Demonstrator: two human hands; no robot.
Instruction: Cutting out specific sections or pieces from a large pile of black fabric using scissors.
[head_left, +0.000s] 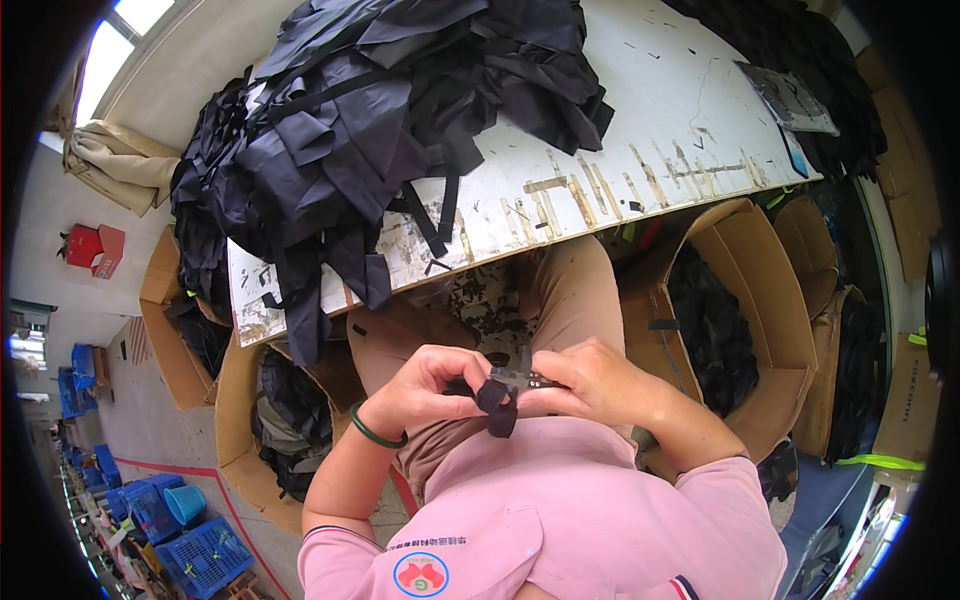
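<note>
Close in front of my body, above my lap, both hands are together. My left hand (438, 385) wears a green bangle and pinches a small black fabric piece (497, 408), which hangs down from the fingertips. My right hand (592, 382) is closed around a small metal tool (517, 378) with a dark riveted handle. Its grey end meets the fabric beside my left fingers. Whether it is a pair of snips or a blade, I cannot tell. Beyond my knees, a large heap of black fabric pieces (350, 130) covers the table's left part, with strips hanging over the front edge.
The worn white table (640, 140) has tape marks along its edge. Another dark pile (800, 50) and a flat grey packet (788, 98) lie at its right. Cardboard boxes of black goods stand under it, right (765, 290) and left (240, 440). Blue crates (205, 555) sit lower left.
</note>
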